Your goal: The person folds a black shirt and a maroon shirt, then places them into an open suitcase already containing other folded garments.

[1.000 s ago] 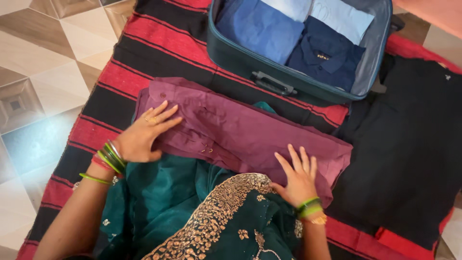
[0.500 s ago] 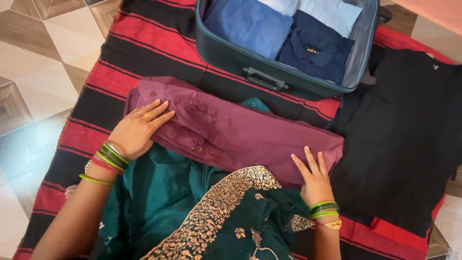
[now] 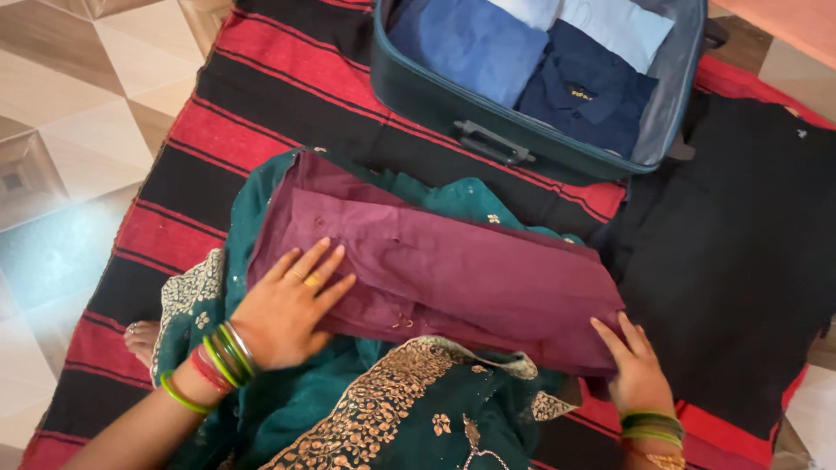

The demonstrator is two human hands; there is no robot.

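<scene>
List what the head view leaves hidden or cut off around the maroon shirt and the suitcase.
- Suitcase: far side cut off by the top edge of the head view.
- Maroon shirt: near edge hidden by the left hand, the right hand and the teal embroidered cloth.
- Black garment: right part cut off by the frame edge.
- Right hand: fingertips tucked under the shirt's corner, grip unclear.

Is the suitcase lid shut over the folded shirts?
No: the suitcase lies open, with the folded blue shirts showing inside it, beyond the maroon garment under both hands.
</scene>
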